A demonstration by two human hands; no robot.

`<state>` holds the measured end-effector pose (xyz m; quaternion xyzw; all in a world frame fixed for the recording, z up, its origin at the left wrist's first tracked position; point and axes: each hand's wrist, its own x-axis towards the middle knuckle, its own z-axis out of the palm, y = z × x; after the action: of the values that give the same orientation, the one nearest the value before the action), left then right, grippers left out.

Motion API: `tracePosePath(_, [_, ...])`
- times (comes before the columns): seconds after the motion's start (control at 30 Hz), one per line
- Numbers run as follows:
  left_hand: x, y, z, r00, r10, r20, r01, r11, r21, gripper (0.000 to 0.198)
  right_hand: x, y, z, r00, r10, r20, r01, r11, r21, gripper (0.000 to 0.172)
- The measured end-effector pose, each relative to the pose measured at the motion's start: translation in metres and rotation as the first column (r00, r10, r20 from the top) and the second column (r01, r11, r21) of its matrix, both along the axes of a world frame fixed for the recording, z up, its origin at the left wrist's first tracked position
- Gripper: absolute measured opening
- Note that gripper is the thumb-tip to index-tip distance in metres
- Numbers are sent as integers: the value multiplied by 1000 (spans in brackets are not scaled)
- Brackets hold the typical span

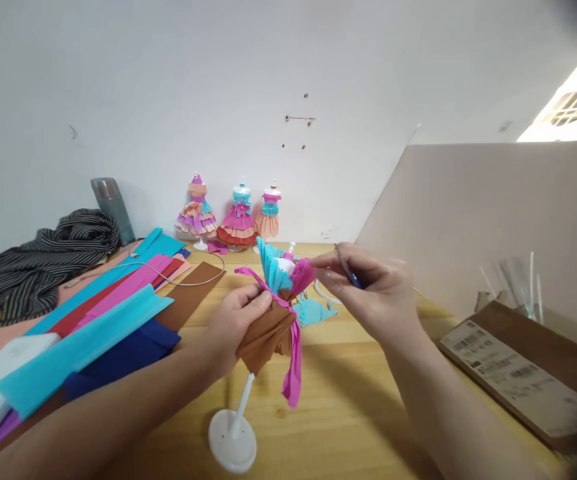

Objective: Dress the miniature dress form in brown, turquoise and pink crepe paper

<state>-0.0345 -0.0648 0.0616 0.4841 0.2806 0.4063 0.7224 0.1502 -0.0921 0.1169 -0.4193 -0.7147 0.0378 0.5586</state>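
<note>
A small mannequin (284, 265), dressed in crinkled crepe paper, is tilted over the table on its white stand (232, 440). My left hand (238, 317) is closed around its waist, thumb pressing on the paper. Brown crepe paper (268, 333) forms the skirt, and a turquoise pleated piece (272, 265) rises at the chest. A pink strip (293, 363) circles the waist with one end dangling. At the mannequin's other side, my right hand (368, 287) pinches the edge of pink crepe paper (302, 275). A slim blue-and-metal tool (351, 273) is also in that hand; its kind is unclear.
Several crepe paper sheets (88, 347) lie at left beside a striped cloth (53, 257) and a flask (113, 207). Dressed mannequins (241, 217) stand by the wall. A turquoise scrap (313, 311) lies behind my hands; a cardboard box (523, 373) is at right.
</note>
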Motion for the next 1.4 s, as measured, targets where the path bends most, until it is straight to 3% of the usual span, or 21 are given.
tracePosePath(0.17, [2,-12,6,999,17,-41,-12,993,115,36,-6,-5,-4,978,72,196,-74,997,4,12])
tracePosePath(0.3, [2,-15,8,987,72,-146,-30,963,269,36,-12,-10,-2,953,-4,301,-16,998,64,7])
tracePosePath(0.43, [3,-15,8,958,141,-251,-29,915,402,33,-13,-13,0,935,-37,354,21,999,49,16])
tracePosePath(0.73, [3,-17,7,935,116,-335,26,920,392,28,-10,-13,-2,921,49,387,-67,997,33,17])
tracePosePath(0.9, [3,-16,4,902,168,-397,9,913,407,32,-10,-10,-3,924,39,379,-40,999,-7,17])
tracePosePath(1.13, [0,-21,8,881,207,-426,29,873,486,25,-13,-11,-3,944,43,326,-72,995,75,21])
tracePosePath(1.4, [0,-20,8,875,191,-445,66,863,500,25,-13,-11,-3,951,77,300,-84,996,8,22])
